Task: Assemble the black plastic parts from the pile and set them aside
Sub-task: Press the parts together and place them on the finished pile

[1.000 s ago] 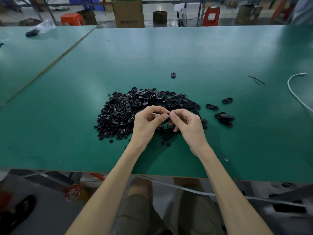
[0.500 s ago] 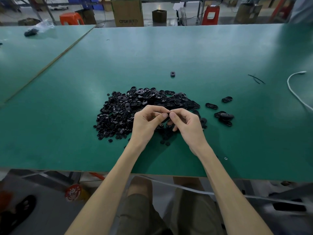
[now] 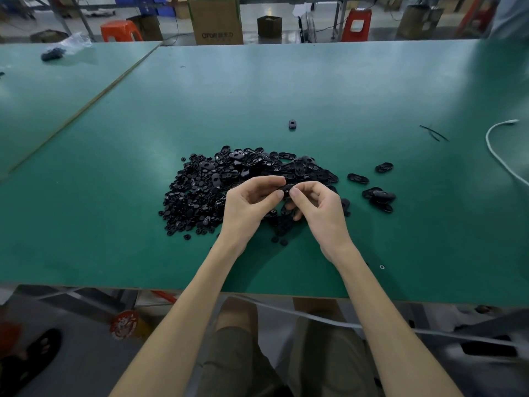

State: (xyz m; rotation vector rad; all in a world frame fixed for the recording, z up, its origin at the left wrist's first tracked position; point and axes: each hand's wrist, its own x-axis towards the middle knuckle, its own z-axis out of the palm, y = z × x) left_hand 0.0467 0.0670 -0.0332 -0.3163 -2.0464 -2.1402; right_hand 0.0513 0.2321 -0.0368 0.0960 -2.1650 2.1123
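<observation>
- Black plastic part [image 3: 287, 187]: one small piece, held just above the near side of the pile, between the fingertips of both hands. The fingers hide most of its shape.
- Left hand [image 3: 246, 207]: fingers curled, grip narrow, thumb and forefinger pinching the part's left end.
- Right hand [image 3: 320, 210]: fingers curled, grip narrow, thumb and forefinger pinching the part's right end. The two thumb tips are close together.
- Pile [image 3: 229, 179]: loose black pieces on the tabletop, under and beyond the hands. Small round pieces lie to the left, larger oval ones toward the back and right.
- Oval stack [image 3: 379, 197]: a few oval pieces heaped right of the pile, near the right hand. Two single ovals [image 3: 357, 178] lie apart just beyond it.
- Lone piece [image 3: 292, 124]: small, black, beyond the pile and apart from it.
- Tabletop [image 3: 343, 90]: green, matte.
- White cable [image 3: 496, 151] and black strands [image 3: 433, 132]: at the far right of the tabletop.
- Cardboard box [image 3: 216, 20]: beyond the far edge, between an orange stool [image 3: 121, 30] and a red stool [image 3: 356, 24].
</observation>
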